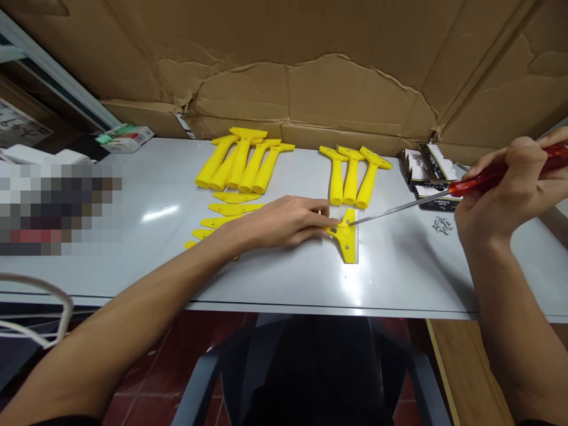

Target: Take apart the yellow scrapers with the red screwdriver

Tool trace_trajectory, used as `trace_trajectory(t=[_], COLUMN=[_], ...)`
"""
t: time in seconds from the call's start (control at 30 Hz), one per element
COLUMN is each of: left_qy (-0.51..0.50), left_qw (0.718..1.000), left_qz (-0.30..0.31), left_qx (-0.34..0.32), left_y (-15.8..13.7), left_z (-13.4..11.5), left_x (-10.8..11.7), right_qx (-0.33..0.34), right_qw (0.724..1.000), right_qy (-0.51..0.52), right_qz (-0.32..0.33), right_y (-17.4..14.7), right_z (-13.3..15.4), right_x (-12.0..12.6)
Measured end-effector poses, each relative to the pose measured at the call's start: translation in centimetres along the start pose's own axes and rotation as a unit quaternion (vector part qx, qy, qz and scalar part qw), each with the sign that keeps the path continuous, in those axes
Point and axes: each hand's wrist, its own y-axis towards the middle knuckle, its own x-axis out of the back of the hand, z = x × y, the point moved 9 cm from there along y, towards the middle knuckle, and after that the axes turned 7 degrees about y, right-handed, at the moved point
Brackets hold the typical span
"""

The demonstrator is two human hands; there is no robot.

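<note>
L hand [293,222] grips scraper [349,241]; R hand [510,183] wraps driver [462,187], whose tilt could cause slip off screw [348,222], tho contact's unclear.

On your table [275,284], a scraper [350,242] lies in front of three other scrapers [351,180]. Left of it lie handles [242,163] and plates [235,209]; right of it, screws [442,225] and packs [432,163].

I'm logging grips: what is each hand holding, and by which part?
The right hand holds a screwdriver by its handle; the left hand holds a scraper at its neck.
</note>
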Motion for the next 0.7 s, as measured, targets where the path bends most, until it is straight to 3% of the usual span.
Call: trace_trajectory(t=[0.47,0.7], left_qy=[0.046,0.098], left_qw=[0.999,0.995], left_qz=[0.022,0.030], left_qx=[0.006,-0.006], left_y=[-0.1,0.0], left_z=[-0.2,-0.5], left_x=[-0.2,-0.3], right_qx=[0.025,0.076], right_qw=[0.999,0.996], right_qy=[-0.042,-0.048], right_qz=[0.001,0.023], right_y=[-0.5,-1.1], right_z=[-0.4,1.9], right_x=[0.3,-1.1])
